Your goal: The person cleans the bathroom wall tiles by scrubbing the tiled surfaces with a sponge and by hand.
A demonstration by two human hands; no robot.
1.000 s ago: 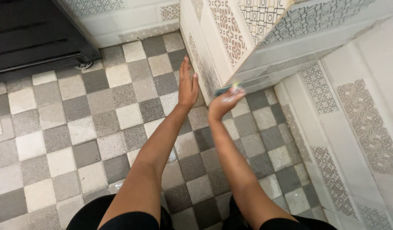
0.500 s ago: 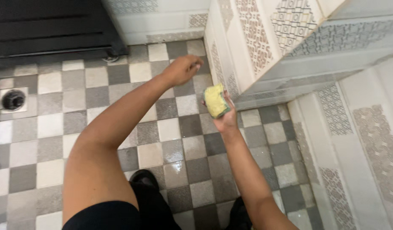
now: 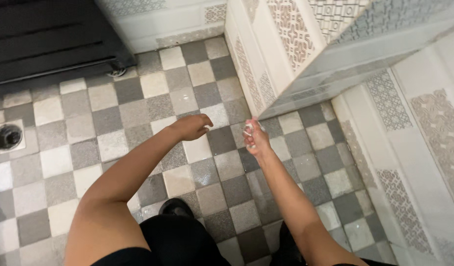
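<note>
My right hand (image 3: pixel 256 139) hovers over the checkered floor tiles (image 3: pixel 113 143), just in front of the patterned tiled block (image 3: pixel 296 54). Its fingers are curled around a small thing that shows only as a pale bit at the fingertips; half a second ago it was a yellow sponge. My left hand (image 3: pixel 190 127) hangs a little to the left at the same height, loosely curled and holding nothing. Neither hand touches the block or the floor. My black shoe (image 3: pixel 175 208) stands on the tiles below.
A dark cabinet (image 3: pixel 49 44) on a caster (image 3: pixel 117 72) stands at the back left. A round floor drain (image 3: pixel 7 136) sits at the left edge. The patterned wall base (image 3: pixel 414 148) runs along the right. The tiles look wet.
Both hands have come away from the tiled block's face and dropped lower. The yellow sponge, plain in my right hand before, is now mostly hidden by the fingers.
</note>
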